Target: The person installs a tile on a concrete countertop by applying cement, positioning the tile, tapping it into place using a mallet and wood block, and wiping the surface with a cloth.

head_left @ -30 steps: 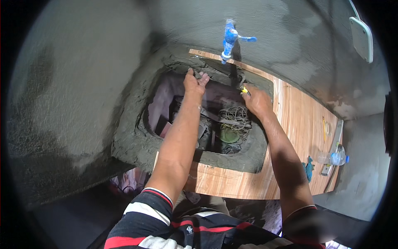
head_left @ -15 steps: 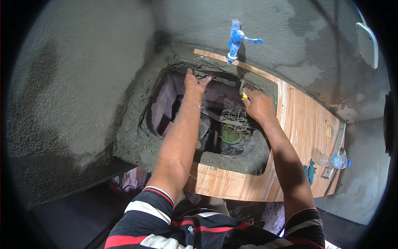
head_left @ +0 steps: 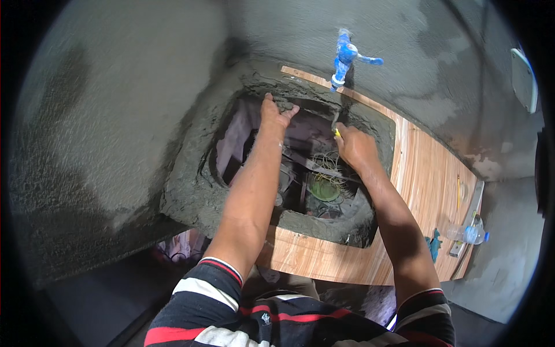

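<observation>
Left hand (head_left: 280, 111) lay open against rim mortar (head_left: 289, 91), twelve o'clock; right hand (head_left: 356, 149) gripped trowel (head_left: 337, 132), two. Apparently rim-shaping; next stroke needed backing.

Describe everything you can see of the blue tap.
The blue tap juts from the grey wall, its surface smeared whitish. It looks like plastic, with a lever handle pointing right and a spout angled down, a white ring near its end. It sits above the far edge of the wood-grain counter; only the wall visibly touches it.

Striped shirt (head_left: 300, 329): black, white, red; short sleeves (head_left: 203, 292).
</observation>
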Tool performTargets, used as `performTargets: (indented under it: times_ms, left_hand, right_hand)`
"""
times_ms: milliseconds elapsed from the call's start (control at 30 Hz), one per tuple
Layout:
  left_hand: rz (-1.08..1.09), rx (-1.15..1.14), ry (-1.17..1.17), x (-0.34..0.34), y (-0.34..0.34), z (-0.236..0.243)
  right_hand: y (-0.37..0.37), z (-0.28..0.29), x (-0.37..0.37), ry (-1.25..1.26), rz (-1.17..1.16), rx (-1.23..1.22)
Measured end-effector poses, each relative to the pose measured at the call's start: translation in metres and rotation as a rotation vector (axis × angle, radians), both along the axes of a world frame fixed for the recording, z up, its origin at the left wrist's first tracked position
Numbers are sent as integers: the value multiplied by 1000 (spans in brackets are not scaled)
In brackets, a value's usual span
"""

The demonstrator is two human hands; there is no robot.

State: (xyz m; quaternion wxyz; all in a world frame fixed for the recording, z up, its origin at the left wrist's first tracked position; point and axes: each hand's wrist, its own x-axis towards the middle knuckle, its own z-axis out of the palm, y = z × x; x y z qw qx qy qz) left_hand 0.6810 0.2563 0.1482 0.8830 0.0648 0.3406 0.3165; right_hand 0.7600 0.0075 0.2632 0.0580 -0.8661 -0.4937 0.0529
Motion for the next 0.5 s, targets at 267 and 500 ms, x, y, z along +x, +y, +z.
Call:
performTargets:
  times_ms: [267,500]
  left_hand:
    - [56,-88,-14,-4,15,-23]
    - [145,-35,4,-21,36,-23]
  right_hand:
    - [17,9,-6,-8,-20,207]
    - [45,-4,-13,-10,26,141]
